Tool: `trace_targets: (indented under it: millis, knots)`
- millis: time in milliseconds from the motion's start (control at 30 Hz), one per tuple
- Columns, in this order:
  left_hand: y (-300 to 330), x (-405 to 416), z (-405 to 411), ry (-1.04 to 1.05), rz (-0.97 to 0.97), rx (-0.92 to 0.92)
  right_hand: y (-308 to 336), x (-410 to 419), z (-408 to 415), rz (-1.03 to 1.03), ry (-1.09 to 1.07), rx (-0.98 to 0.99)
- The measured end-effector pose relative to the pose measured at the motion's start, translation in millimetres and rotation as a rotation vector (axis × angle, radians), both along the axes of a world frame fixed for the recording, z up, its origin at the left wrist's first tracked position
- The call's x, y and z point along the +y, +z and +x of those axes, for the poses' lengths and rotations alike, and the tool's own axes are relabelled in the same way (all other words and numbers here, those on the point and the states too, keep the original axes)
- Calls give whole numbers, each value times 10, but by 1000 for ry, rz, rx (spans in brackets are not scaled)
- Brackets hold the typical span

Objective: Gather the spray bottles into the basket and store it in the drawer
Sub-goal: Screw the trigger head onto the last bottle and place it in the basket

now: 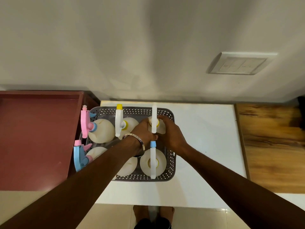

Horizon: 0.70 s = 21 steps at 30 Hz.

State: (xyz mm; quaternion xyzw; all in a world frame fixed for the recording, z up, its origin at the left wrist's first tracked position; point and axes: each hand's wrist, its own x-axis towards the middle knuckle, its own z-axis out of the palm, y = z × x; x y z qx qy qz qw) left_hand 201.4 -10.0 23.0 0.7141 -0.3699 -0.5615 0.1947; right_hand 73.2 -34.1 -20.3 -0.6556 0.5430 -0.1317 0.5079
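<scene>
Head view: your left hand (143,131) and right hand (168,133) both curl round the white-trigger bottle (154,124) in the basket's far right corner. Grip: both hands grasping that one bottle, it seems; fingertips partly hidden behind it.

Basket (171,164), grey and perforated, sits on the white surface (206,146), its left edge at or over the surface's left edge, beside the red-brown furniture (36,138). Inside it, six bottles:
- pink-trigger bottle (100,131), far left corner
- yellow-capped bottle (125,124), far middle
- blue-and-pink-trigger bottle (82,156), near left corner
- blue-capped bottle (152,162), near right corner
- one more (128,166) under your left forearm, mostly hidden

No bottle stands outside the basket. Drawer not identifiable here.

Risks from here:
- Pink and blue triggers overhang the basket's left rim; they may snag the drawer frame.
- Basket sits at the surface's left edge; a push leftward may tip it off.
- Packed tight; lifting unevenly may topple the tall bottles.
</scene>
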Motion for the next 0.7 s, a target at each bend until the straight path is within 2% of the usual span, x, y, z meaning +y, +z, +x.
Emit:
trace_targets:
  millis: [133, 267, 367, 433, 600, 700]
  knots:
    - [62, -17, 10, -33, -4, -52, 53, -15, -21, 3, -8, 6]
    - [221, -19, 59, -110, 13, -205, 162, 2, -126, -63, -5, 84]
    - [397, 51, 135, -123, 23, -230, 274, 59, -207, -91, -73, 114]
    - [569, 126, 189, -83, 12, -193, 374, 124, -257, -92, -154, 93]
    - [1096, 440, 228, 80, -67, 54, 661, 350, -357, -92, -307, 23]
    - [1331, 699, 233, 54, -162, 49, 838, 565, -397, -100, -372, 8]
